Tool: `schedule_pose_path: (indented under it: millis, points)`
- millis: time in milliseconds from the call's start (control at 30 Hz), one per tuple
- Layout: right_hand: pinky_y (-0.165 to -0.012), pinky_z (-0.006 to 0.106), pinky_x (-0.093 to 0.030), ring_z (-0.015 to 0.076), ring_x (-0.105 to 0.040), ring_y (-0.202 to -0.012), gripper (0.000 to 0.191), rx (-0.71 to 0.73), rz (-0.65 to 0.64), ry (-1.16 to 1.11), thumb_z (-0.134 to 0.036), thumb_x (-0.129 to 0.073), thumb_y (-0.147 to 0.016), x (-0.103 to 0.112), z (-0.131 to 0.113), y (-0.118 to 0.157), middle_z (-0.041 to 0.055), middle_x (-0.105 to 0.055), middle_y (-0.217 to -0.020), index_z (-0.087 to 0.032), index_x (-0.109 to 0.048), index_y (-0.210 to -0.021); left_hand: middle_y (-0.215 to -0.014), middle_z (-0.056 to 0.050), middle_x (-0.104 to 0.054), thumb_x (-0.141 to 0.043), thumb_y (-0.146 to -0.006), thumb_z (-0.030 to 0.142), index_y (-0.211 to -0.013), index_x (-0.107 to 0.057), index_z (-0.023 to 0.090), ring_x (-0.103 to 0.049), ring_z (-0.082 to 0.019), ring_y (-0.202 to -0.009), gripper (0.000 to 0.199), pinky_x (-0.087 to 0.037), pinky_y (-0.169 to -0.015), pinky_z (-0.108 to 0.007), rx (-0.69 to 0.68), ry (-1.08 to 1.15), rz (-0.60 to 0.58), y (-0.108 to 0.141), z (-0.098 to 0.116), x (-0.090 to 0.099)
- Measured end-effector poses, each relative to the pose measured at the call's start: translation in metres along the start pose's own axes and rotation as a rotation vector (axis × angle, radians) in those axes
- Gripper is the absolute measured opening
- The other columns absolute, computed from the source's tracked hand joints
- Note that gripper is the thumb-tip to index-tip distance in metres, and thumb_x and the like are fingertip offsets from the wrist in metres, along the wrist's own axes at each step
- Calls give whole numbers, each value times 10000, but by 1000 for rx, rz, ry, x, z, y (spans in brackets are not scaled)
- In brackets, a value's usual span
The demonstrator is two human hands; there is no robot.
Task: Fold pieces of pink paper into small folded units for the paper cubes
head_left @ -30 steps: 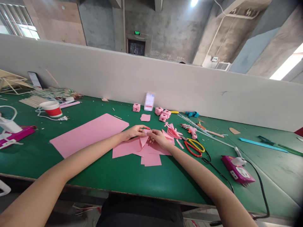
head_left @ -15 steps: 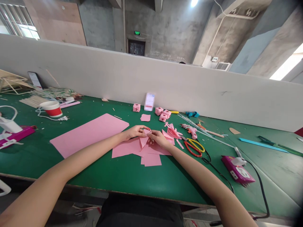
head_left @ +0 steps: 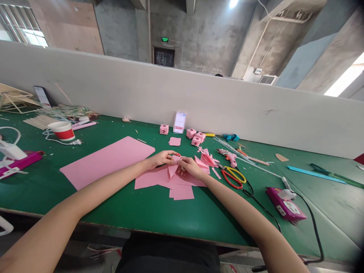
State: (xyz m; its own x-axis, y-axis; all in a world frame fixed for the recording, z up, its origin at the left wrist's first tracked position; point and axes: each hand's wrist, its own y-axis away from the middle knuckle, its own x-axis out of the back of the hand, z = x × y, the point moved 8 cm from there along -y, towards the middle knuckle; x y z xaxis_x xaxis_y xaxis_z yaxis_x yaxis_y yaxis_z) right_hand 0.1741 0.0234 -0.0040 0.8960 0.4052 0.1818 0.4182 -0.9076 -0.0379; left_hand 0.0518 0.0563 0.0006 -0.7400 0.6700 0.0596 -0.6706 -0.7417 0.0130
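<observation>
Left hand [head_left: 163, 158] and right hand [head_left: 190, 166], both mine, pinch the folded pink paper [head_left: 171, 171] near its top, over the loose pink sheets [head_left: 150, 178]. It's probably light, crisp, easily creased, best held by its folded edges.

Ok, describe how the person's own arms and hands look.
The left arm and right arm show no sleeves, watch or bracelet. The left hand and right hand are ungloved. Red shows at the left fingertips, perhaps nail polish; nails on the right are too unclear to judge.
</observation>
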Motion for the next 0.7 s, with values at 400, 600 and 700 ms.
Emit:
schedule_pose_path:
  millis: [400, 600, 700]
  points:
    - [-496, 238, -450, 113, -568, -480, 362, 1, -7, 18, -506, -719, -862, 1, -1, 1, 14, -668, -588, -189, -604, -728, -840, -28, -740, -884, -731, 382, -1257, -640, 165, -683, -217, -916, 619, -445, -888, -343, 2, -10, 11, 0, 0, 0]
    - [-518, 241, -454, 115, -580, -502, 358, 13, 7, 21, -516, -682, -878, 1, -2, 2, 25, -692, -631, -187, -606, -758, -867, -28, -740, -875, -740, 383, -1250, -645, 172, -684, -207, -909, 598, -447, -885, -335, -5, -2, 20, 0, -1, 2]
    - [-524, 247, -458, 118, -581, -504, 371, 19, 0, 28, -534, -688, -870, 0, -2, 1, 24, -697, -638, -187, -612, -765, -865, -26, -737, -872, -743, 375, -1245, -642, 170, -678, -202, -909, 589, -443, -888, -334, -6, 1, 29, 0, -1, 3]
